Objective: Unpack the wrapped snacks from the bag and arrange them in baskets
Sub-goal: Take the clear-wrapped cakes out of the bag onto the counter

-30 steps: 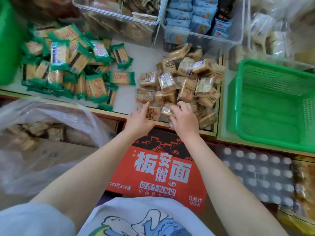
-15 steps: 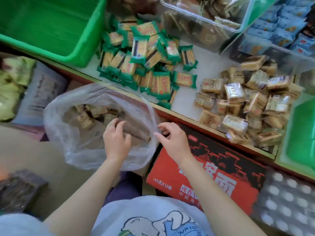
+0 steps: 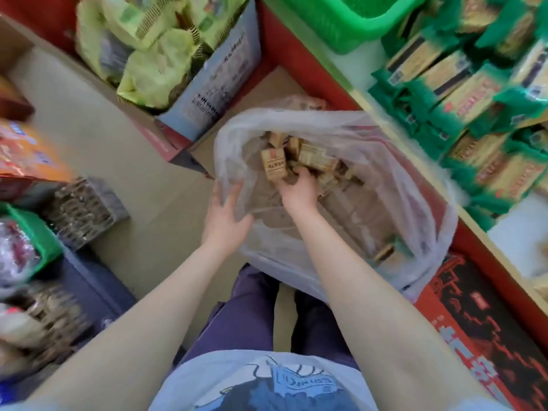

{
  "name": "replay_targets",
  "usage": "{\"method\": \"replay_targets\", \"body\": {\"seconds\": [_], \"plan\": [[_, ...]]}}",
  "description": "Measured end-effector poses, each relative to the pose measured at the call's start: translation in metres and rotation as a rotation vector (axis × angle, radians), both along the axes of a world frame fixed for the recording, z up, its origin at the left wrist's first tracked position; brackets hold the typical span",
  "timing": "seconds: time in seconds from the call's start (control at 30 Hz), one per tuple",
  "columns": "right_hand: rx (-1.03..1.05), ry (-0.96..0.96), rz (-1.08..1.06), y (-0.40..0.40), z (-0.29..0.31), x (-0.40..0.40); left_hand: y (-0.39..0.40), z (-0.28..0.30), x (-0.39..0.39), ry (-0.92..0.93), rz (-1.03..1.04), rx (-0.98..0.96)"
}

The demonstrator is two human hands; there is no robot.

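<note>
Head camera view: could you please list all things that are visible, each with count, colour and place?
plastic bag: one, clear, centre floor, open
brown snacks: many, inside the bag
green snacks: many, shelf on the right
green basket: one, top
carton of pale green packets: one, upper left
red box: one, lower right
left hand: holds the bag's rim
right hand: inside the bag, grips brown snacks

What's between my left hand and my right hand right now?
In the head view, the clear plastic bag wall separates left hand from right hand.
</note>
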State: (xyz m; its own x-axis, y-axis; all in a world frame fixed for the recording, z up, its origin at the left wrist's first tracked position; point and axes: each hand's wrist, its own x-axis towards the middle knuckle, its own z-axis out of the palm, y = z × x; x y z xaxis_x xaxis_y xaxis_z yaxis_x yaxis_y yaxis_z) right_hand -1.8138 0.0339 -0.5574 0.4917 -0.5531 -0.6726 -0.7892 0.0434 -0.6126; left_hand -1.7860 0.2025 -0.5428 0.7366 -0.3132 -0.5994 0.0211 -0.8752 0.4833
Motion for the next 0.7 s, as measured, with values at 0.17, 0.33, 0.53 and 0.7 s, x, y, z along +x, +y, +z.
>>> {"method": "replay_targets", "body": {"seconds": [0.17,0.33,0.53,0.7], "plan": [[-0.118,0.200,-0.010,0.022,-0.033,0.030,0.020,-0.005,0.006,0.052,0.108,-0.172],[-0.220,0.221,0.105,0.032,-0.036,0.022,0.031,-0.001,0.007,0.072,0.114,-0.211],[0.002,-0.004,0.044,0.010,0.038,-0.025,0.024,0.032,-0.003,-0.075,0.014,-0.206],[0.077,-0.252,0.011,-0.021,0.114,-0.090,-0.028,0.083,-0.022,-0.202,-0.071,-0.374]]}}
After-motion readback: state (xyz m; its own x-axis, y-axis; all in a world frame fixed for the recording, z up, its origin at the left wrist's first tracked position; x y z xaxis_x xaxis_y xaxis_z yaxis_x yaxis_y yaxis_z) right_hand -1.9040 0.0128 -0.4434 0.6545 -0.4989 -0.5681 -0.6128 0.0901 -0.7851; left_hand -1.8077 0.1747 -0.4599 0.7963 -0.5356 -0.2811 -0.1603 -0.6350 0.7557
